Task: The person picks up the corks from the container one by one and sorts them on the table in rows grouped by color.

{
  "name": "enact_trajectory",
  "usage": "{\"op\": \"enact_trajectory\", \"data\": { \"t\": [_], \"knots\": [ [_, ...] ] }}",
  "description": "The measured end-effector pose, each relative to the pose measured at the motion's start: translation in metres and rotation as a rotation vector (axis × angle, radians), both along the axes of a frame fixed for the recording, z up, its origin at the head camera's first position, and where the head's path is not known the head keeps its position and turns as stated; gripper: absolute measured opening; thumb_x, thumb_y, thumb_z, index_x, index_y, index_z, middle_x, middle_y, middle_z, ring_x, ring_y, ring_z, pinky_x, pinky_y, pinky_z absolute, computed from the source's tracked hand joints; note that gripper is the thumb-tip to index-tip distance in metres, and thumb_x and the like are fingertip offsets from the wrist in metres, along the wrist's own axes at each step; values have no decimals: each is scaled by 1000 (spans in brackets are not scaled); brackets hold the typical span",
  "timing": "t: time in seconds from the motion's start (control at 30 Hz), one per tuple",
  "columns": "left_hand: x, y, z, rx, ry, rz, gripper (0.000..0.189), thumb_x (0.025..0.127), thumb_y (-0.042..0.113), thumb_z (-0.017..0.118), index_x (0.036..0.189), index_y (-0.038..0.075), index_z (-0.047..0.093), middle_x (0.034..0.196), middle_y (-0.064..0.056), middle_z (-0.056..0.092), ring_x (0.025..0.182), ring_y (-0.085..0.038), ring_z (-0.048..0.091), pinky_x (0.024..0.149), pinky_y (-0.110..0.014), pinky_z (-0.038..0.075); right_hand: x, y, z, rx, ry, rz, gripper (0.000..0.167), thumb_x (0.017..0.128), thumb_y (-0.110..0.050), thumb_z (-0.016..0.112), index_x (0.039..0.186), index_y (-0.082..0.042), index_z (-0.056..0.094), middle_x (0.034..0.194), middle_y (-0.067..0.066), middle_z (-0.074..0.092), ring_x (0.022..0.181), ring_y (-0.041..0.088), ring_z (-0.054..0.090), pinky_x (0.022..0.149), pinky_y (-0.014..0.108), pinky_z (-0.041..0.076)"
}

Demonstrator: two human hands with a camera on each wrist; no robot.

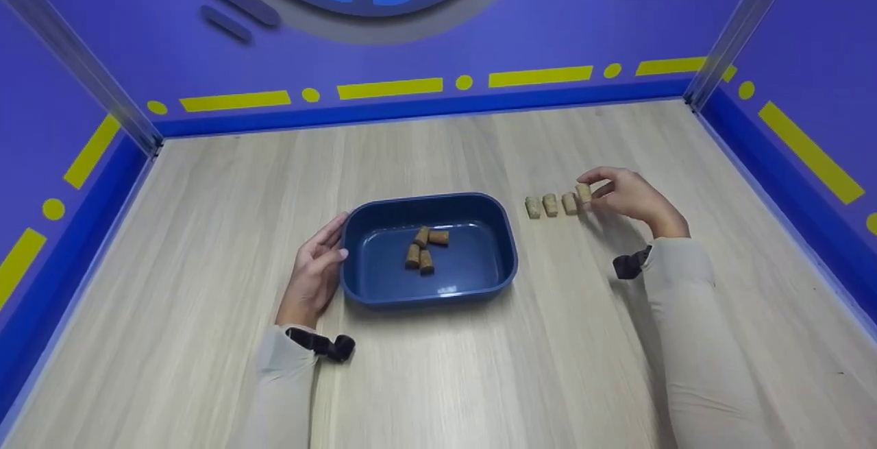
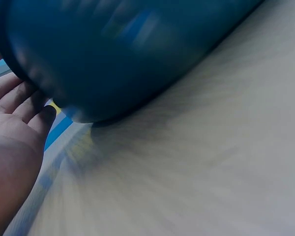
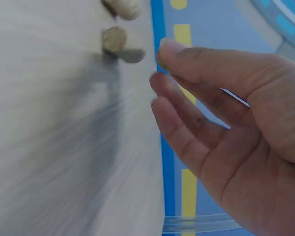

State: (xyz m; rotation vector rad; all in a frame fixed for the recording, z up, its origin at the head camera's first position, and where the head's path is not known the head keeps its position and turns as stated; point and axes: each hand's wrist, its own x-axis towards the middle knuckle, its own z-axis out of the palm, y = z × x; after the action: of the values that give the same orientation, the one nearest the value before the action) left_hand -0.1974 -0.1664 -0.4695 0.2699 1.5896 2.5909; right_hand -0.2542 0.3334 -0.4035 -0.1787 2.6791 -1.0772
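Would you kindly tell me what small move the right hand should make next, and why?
I would probably have the right hand settle the end cork at its fingertips into line: in the head view it appears slightly farther back than the other three corks and closer to its neighbour.

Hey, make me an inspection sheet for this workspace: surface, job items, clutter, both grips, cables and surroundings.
Surface: pale wood-grain table.
Job items: blue tray with four brown corks inside; row of four paler corks right of it.
Clutter: nothing seen.
Left grip: hand touching the tray's left side.
Right grip: hand at the row's right-end cork; whether it holds it is unclear.
Cables: nothing seen.
Surroundings: purple panels with yellow markings; metal corner posts.
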Motion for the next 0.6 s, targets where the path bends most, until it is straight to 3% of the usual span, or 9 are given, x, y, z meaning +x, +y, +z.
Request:
{"op": "enact_trajectory", "data": {
  "t": [0.23,0.6],
  "knots": [
    [1,1,-1,0,-3,-7,68,80,-16,41,145,-16,20,155,-25,26,130,-11,44,103,-20,41,-3,3,-9,47,-18,-11,46,86,-5,65,130,0,53,135,24,52,120,41,52,96,53,46],
    [0,1,-3,3,11,-2,67,81,-16,43,145,-16,22,153,-22,32,128,-11,48,102,-20,42,-6,6,-19,86,-29,-22,45,84,-3,67,127,2,53,127,30,56,119,43,52,94,51,46]
  ]
}}
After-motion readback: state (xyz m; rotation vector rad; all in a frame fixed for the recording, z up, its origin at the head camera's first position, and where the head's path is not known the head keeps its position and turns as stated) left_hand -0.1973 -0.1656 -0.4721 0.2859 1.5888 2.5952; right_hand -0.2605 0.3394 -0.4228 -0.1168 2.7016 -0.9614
